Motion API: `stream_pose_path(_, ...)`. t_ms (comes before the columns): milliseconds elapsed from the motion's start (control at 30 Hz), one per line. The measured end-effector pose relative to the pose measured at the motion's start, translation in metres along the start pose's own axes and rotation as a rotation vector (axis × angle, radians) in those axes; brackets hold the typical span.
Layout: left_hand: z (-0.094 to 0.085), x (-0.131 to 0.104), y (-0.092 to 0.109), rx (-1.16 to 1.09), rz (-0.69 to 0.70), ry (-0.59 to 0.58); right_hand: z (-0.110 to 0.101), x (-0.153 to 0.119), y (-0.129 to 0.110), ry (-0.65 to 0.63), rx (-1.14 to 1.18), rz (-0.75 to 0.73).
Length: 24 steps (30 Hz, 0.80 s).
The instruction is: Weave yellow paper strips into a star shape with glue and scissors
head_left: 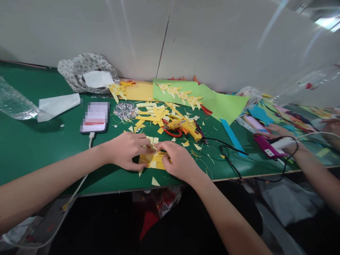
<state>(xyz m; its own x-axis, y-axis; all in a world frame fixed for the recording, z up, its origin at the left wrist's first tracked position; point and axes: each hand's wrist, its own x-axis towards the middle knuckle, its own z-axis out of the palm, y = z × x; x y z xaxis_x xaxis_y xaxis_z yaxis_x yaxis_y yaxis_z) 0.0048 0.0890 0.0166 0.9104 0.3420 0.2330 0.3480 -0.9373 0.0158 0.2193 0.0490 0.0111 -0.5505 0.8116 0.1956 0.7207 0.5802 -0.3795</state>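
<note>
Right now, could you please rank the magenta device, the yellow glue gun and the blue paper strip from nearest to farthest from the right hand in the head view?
From the right hand:
1. Yellow glue gun, just beyond it.
2. Blue paper strip, to its right.
3. Magenta device, farther right.

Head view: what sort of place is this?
Probably a shared craft workspace, though workshop or classroom I can't tell: yellow paper scraps and a yellow glue gun lie on the green table, and another person's arm shows at right.
</note>
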Motion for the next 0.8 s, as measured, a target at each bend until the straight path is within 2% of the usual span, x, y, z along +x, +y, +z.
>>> stream_pose_path(167, 0.0, 0.001, 0.0, 0.004, 0.017, -0.014, 0.001, 0.0, 0.001, 0.089, -0.078, -0.09)
stream_pose_path(300, 0.002, 0.0, -0.001, -0.025, 0.022, 0.029, 0.001, -0.001, 0.001, 0.114, -0.124, -0.149)
stream_pose_path(467, 0.003, -0.003, -0.007, -0.106, -0.102, 0.16, -0.001, 0.0, 0.001, 0.089, -0.166, -0.173)
stream_pose_path(600, 0.003, -0.005, -0.015, -0.091, -0.219, 0.266, -0.003, 0.001, 0.0, 0.118, -0.176, -0.201)
stream_pose_path(800, 0.005, -0.007, -0.021, -0.042, -0.192, 0.211, 0.0, 0.0, 0.0, 0.175, -0.138, -0.202)
